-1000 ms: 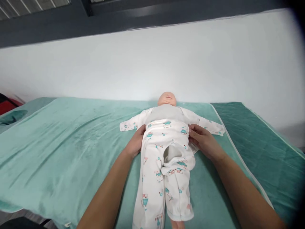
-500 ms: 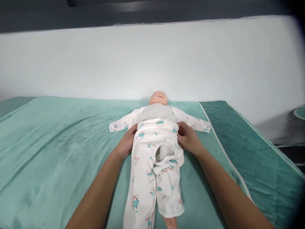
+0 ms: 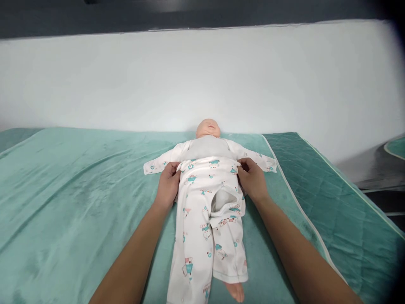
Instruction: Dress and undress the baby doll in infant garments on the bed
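Observation:
A baby doll (image 3: 208,128) lies on its back, head toward the wall and arms spread wide. It wears a white printed long-sleeved top (image 3: 207,147). White printed baby pants (image 3: 202,190) cover its belly and legs, with an opening at the crotch. My left hand (image 3: 168,181) pinches the waistband at its left side. At the right side, my right hand (image 3: 252,177) grips the waistband too, fingertips partly hidden by cloth. One bare foot (image 3: 236,291) shows below the right-hand pant leg; the other pant leg runs out of the frame at the bottom.
Beneath the doll spreads a light green blanket (image 3: 79,202) with a pale edge. To the right lies a darker green quilted cover (image 3: 322,190). A white wall (image 3: 202,80) rises directly behind the doll's head, and a dark band runs above it.
Both hands have shifted slightly up and outward with the waistband, stretching it a little wider. The pants' legs have moved slightly right, and more of the bare foot shows.

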Available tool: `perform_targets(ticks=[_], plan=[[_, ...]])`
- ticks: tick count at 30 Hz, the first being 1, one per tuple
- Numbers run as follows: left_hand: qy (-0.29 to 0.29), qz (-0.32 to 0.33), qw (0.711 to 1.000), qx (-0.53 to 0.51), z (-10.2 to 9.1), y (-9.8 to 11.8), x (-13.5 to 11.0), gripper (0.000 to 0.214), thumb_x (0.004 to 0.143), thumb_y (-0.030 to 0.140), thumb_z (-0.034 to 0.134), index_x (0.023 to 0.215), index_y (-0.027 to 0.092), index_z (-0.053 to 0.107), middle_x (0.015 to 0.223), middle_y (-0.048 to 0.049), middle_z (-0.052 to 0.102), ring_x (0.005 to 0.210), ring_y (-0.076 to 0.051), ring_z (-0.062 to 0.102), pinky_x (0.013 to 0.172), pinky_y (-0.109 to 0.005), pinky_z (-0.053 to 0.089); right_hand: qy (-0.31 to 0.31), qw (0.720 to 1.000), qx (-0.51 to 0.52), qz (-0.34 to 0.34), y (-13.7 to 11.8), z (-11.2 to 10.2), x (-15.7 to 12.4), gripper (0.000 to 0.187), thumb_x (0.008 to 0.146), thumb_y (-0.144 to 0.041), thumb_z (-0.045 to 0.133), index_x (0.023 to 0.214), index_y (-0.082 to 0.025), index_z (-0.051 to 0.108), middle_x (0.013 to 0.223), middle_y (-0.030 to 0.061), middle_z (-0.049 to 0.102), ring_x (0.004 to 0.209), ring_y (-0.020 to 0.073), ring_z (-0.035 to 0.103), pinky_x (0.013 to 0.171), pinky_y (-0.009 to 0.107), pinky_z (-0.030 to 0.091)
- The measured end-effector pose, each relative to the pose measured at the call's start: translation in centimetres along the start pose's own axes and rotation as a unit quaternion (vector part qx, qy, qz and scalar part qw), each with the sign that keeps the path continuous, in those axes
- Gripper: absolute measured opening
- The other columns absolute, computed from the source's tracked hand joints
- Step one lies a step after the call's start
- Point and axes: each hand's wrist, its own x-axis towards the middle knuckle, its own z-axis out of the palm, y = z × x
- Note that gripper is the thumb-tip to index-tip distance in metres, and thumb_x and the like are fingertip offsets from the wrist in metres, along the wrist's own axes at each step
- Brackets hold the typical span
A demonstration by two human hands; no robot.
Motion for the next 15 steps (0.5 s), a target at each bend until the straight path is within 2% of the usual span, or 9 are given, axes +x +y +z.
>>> perform_targets(ticks=[2,5,7,11,15], plan=[[-0.023,-0.011,1.0,0.018,0.1,0.2,0.0,0.019,0.077,0.031,0.063,0.093,0.02,0.064,0.091,-0.0009,0.068,0.084,-0.017,0.058,0.077,-0.028,0.045,-0.06,0.998,0.037,0.0,0.0,-0.1,0.0,0.017,0.08,-0.036,0.057,0.09,-0.023,0.061,0.083,0.0015,0.066,0.075,0.0176,0.055,0.067,0.029,0.042],[-0.045,-0.04,0.997,0.039,0.3,0.8,0.0,0.022,0.074,0.029,0.063,0.094,0.02,0.064,0.089,-0.0002,0.066,0.082,-0.017,0.056,0.073,-0.027,0.044,-0.181,0.976,0.12,0.012,0.1,-0.7,0.2,0.017,0.081,-0.038,0.06,0.088,-0.024,0.055,0.077,-0.0021,0.059,0.066,0.0134,0.048,0.059,0.025,0.037],[-0.058,-0.05,0.996,0.044,0.5,1.2,0.1,0.025,0.073,0.029,0.063,0.096,0.019,0.064,0.088,-0.0005,0.067,0.082,-0.018,0.056,0.071,-0.028,0.043,-0.22,0.965,0.14,0.002,0.2,-1.2,0.4,0.017,0.08,-0.036,0.061,0.082,-0.023,0.051,0.073,-0.004,0.054,0.064,0.0119,0.044,0.058,0.024,0.035],[-0.105,-0.023,0.993,0.058,0.4,1.2,0.8,0.029,0.075,0.032,0.061,0.099,0.017,0.068,0.096,-0.0037,0.071,0.088,-0.022,0.059,0.08,-0.032,0.046,-0.232,0.972,0.041,-0.028,0.4,-1.7,0.6,0.017,0.079,-0.033,0.057,0.07,-0.021,0.049,0.062,-0.0047,0.048,0.061,0.0112,0.04,0.057,0.024,0.03],[-0.139,-0.013,0.987,0.083,0.1,1.0,1.4,0.032,0.076,0.035,0.061,0.101,0.018,0.072,0.101,-0.0053,0.074,0.096,-0.026,0.062,0.086,-0.035,0.047,-0.214,0.976,-0.036,0.001,0.4,-1.4,0.8,0.019,0.079,-0.033,0.052,0.065,-0.019,0.052,0.056,-0.0031,0.051,0.056,0.012,0.042,0.056,0.026,0.03]])
